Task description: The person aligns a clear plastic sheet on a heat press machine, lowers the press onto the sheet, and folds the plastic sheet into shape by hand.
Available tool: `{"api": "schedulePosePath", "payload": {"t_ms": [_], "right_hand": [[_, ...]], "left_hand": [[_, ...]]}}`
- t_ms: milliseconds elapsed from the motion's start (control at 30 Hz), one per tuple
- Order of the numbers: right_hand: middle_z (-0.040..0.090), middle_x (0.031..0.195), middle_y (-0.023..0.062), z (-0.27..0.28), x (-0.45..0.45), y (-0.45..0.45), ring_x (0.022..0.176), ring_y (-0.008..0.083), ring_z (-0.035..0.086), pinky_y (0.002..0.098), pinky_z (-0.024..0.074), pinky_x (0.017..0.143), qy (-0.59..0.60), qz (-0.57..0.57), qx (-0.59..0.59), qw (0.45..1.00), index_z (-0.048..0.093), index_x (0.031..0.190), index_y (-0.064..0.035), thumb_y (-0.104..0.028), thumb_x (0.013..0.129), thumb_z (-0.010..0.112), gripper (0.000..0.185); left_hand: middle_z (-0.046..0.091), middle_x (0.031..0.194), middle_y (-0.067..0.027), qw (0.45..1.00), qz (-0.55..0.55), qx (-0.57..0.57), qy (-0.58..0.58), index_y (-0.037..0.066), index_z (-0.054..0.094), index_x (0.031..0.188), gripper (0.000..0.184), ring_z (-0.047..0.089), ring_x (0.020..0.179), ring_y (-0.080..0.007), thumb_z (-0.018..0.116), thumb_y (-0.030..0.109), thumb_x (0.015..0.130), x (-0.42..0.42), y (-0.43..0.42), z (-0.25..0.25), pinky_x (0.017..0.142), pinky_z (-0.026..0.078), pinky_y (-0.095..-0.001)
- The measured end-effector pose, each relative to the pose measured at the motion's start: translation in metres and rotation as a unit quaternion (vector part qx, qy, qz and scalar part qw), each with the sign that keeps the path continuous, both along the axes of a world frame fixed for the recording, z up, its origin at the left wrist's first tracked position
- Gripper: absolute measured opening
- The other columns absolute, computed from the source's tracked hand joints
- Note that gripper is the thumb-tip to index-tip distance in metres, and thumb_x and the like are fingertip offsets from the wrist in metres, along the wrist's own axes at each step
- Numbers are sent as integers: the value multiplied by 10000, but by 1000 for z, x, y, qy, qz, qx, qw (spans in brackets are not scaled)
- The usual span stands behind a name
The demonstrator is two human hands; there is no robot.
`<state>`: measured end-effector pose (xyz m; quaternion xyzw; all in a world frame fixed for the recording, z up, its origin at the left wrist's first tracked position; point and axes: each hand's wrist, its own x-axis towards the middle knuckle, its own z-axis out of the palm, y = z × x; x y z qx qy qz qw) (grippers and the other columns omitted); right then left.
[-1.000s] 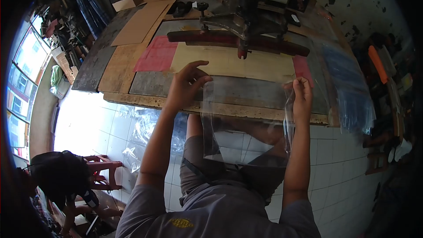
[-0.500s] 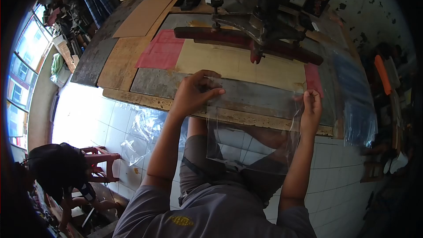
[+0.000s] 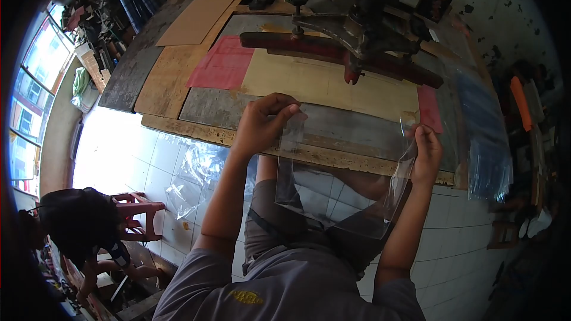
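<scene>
A clear plastic sheet [image 3: 339, 202] hangs between my two hands, in front of the worktable's near edge. My left hand [image 3: 267, 120] pinches its upper left corner between thumb and fingers. At the upper right corner, my right hand [image 3: 427, 148] is closed on the plastic too. Whether the sheet is a single layer or a bag, I cannot tell. Beyond my hands lies a cream-coloured pad [image 3: 321, 83] with a red piece [image 3: 220, 62] at its left end and another red piece [image 3: 429, 107] at its right. Over the pad stands a machine's dark red bar [image 3: 297, 43].
Flat cardboard [image 3: 199, 18] lies on the table's left part. A stack of clear bluish plastic [image 3: 489, 166] hangs over the right edge. More clear plastic [image 3: 202, 163] is on the tiled floor. At lower left, a person [image 3: 83, 226] is beside a red stool [image 3: 140, 217].
My left thumb and fingers have closed together on the sheet's corner. The plastic now hangs with its sides folded inward. The view has shifted slightly.
</scene>
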<state>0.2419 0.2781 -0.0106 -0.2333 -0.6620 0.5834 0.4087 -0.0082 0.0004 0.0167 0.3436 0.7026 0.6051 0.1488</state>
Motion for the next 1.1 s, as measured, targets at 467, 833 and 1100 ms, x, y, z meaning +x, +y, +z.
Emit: {"api": "schedulePosePath", "payload": {"t_ms": [467, 833, 1100], "right_hand": [[698, 985, 52, 0, 6, 3, 895, 99, 630, 240, 463, 847, -13, 34, -1, 999, 674, 1078, -2, -202, 968, 726, 234], [724, 952, 77, 7, 4, -3, 896, 138, 677, 286, 512, 861, -2, 85, -7, 996, 670, 1051, 18, -158, 984, 694, 190], [713, 933, 46, 2, 6, 0, 866, 112, 657, 262, 504, 833, 30, 44, -11, 998, 688, 1060, 19, -146, 939, 753, 215]], "left_hand": [[730, 884, -13, 1000, -7, 24, 9, -11, 700, 1053, 221, 586, 741, -29, 656, 201, 1012, -1, 2, -7, 651, 475, -220], [775, 931, -116, 999, 17, -4, 42, -46, 699, 1049, 256, 723, 885, -136, 633, 199, 1013, 0, 1, -2, 792, 550, -286], [731, 894, -23, 999, 21, -11, 37, -13, 713, 1068, 239, 634, 833, -62, 635, 208, 1018, -1, 2, -7, 761, 515, -247]]}}
